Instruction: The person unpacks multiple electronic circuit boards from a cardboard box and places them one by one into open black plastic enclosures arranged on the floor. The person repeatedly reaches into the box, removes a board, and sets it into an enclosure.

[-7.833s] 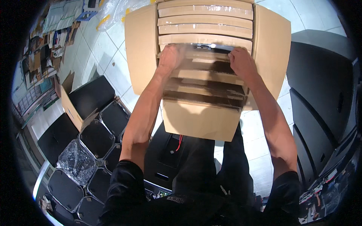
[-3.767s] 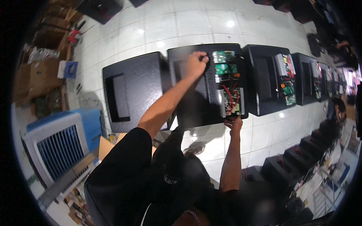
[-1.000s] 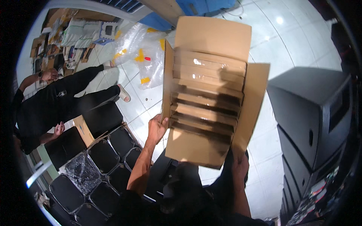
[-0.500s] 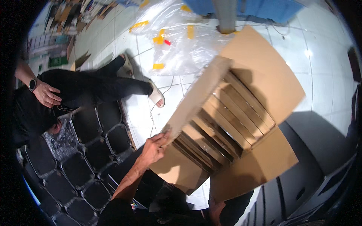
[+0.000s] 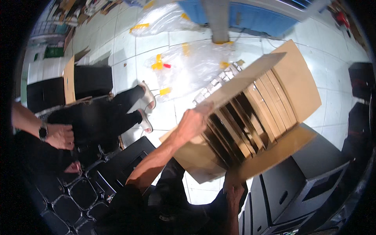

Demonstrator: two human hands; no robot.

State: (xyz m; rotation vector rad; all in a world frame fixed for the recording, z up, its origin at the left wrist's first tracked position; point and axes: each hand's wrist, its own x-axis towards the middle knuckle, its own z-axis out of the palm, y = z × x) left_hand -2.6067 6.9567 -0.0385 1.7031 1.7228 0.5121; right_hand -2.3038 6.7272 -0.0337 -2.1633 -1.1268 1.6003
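At the lower middle of the frame, the right hand [image 5: 234, 192] is seen by the near corner of the right flap [image 5: 274, 154]; whether that corner is gripped cannot be told. Slightly higher and to the left, the left flap [image 5: 246, 80] is grasped at its lower end by the left hand [image 5: 193, 121].

The box [image 5: 303, 90] is placed right of centre, with its long axis slanted from lower left to upper right. Its lower-left end is thus the one nearer both hands: from the left hand the body is found to the right, from the right hand above and to the right. Brown slabs [image 5: 274, 103] are stood in a row inside, set across that axis (gaps are left between the nearer ones).

Beyond, plastic film [image 5: 184, 70] is spread on the floor at upper centre.
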